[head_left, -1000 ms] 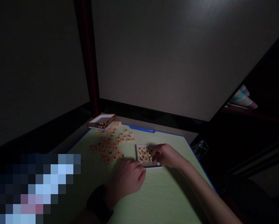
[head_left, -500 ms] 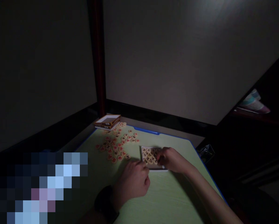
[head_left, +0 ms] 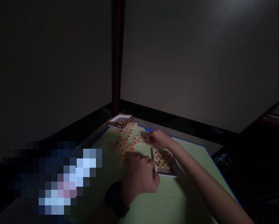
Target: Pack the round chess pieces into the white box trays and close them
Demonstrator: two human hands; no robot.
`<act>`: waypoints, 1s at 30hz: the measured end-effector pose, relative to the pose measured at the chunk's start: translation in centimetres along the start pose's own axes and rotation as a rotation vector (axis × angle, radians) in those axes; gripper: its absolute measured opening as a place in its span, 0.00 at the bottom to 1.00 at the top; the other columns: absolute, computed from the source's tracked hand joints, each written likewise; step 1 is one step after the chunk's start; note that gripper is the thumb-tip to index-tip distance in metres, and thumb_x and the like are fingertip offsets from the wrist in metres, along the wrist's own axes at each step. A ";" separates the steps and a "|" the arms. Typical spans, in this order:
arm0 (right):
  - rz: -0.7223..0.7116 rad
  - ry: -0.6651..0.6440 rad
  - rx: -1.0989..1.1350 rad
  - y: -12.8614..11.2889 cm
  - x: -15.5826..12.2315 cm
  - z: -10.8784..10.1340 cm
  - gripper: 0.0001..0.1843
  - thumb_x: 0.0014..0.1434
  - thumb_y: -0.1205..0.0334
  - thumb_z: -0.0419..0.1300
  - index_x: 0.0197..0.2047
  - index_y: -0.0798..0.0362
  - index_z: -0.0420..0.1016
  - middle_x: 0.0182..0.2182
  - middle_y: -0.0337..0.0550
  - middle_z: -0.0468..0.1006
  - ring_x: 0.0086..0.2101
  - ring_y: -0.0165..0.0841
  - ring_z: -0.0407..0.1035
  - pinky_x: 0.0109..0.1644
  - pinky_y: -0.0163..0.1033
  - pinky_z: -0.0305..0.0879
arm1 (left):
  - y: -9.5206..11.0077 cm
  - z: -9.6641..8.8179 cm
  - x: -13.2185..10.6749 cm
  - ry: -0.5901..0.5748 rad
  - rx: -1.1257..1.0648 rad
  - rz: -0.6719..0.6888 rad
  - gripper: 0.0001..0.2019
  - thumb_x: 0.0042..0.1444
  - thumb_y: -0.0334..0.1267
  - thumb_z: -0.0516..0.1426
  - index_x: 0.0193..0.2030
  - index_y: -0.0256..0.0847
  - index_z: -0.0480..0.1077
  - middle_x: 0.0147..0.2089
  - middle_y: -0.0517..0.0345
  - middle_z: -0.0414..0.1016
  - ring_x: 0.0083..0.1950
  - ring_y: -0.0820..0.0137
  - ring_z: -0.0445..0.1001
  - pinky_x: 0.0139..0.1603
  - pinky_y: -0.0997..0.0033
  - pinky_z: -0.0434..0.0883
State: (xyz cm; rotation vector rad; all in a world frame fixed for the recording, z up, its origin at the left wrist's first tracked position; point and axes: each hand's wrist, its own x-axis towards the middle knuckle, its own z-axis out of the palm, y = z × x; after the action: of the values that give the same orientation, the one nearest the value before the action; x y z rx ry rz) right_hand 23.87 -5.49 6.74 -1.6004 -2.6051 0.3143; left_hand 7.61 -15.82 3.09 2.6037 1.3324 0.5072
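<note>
Round wooden Chinese chess pieces point(head_left: 122, 144), marked in red or black, lie loosely spread on the pale green table point(head_left: 139, 205). A shallow open box point(head_left: 168, 175) to their right holds several black-marked pieces point(head_left: 162, 165) in rows. My left hand point(head_left: 141, 174), closed, has its curled fingers at the box's near-left corner; its fingertips are hidden. Beyond the box, my right hand point(head_left: 157, 138) is closed at the right edge of the loose pieces. Whatever its fingertips hold, if anything, is hidden.
Shallow wooden-edged boxes point(head_left: 120, 121) are stacked at the table's far-left corner. A blue rim point(head_left: 210, 155) borders the table. Pale walls point(head_left: 176, 62) and a dark red post point(head_left: 118, 62) stand behind. A dark watch point(head_left: 116, 198) is on my left wrist.
My right hand has left the box and moved up and left to the loose pieces. The box has turned slightly, with my left hand still at its corner. The view has swung left.
</note>
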 end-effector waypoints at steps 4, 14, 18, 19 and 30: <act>-0.118 -0.077 -0.004 -1.7 1.6 1.3 0.15 0.47 0.77 0.63 0.36 0.52 0.83 0.30 0.39 0.82 0.32 0.31 0.73 0.35 0.31 0.59 | -3.3 -2.3 1.0 0.209 0.061 -0.269 0.09 0.49 0.37 0.55 0.34 0.39 0.75 0.33 0.47 0.76 0.40 0.59 0.76 0.40 0.64 0.68; 0.113 -0.055 -0.137 1.2 2.9 1.6 0.15 0.51 0.75 0.60 0.39 0.55 0.85 0.36 0.44 0.85 0.39 0.36 0.77 0.39 0.32 0.62 | -6.4 -2.3 1.8 0.133 0.137 -0.589 0.15 0.64 0.34 0.48 0.49 0.34 0.72 0.47 0.42 0.76 0.46 0.60 0.78 0.41 0.67 0.71; 0.158 -0.073 0.000 1.6 3.2 1.6 0.18 0.48 0.77 0.61 0.41 0.56 0.85 0.29 0.39 0.84 0.37 0.34 0.78 0.39 0.30 0.63 | -7.2 -1.5 1.6 0.041 0.113 -0.556 0.14 0.64 0.30 0.48 0.49 0.33 0.74 0.48 0.40 0.74 0.50 0.59 0.77 0.44 0.67 0.72; 0.159 -0.062 0.012 1.5 3.3 1.6 0.18 0.48 0.78 0.61 0.40 0.55 0.85 0.28 0.38 0.83 0.36 0.34 0.78 0.39 0.30 0.64 | -7.4 -1.4 1.6 0.028 0.100 -0.541 0.14 0.64 0.30 0.49 0.49 0.33 0.74 0.49 0.41 0.74 0.50 0.60 0.77 0.45 0.67 0.72; -0.042 0.024 -0.040 -1.2 5.1 2.7 0.15 0.52 0.75 0.60 0.39 0.53 0.84 0.34 0.42 0.85 0.36 0.33 0.77 0.40 0.31 0.63 | -8.3 -1.0 2.0 0.066 0.000 -0.502 0.12 0.63 0.30 0.53 0.50 0.37 0.75 0.53 0.44 0.73 0.52 0.64 0.75 0.54 0.68 0.69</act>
State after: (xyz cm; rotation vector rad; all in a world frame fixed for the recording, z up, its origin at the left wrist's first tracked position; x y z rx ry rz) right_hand 20.03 -1.85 4.11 -1.5487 -2.6392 0.2400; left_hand 2.09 -9.35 1.93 2.1417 1.9172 0.5051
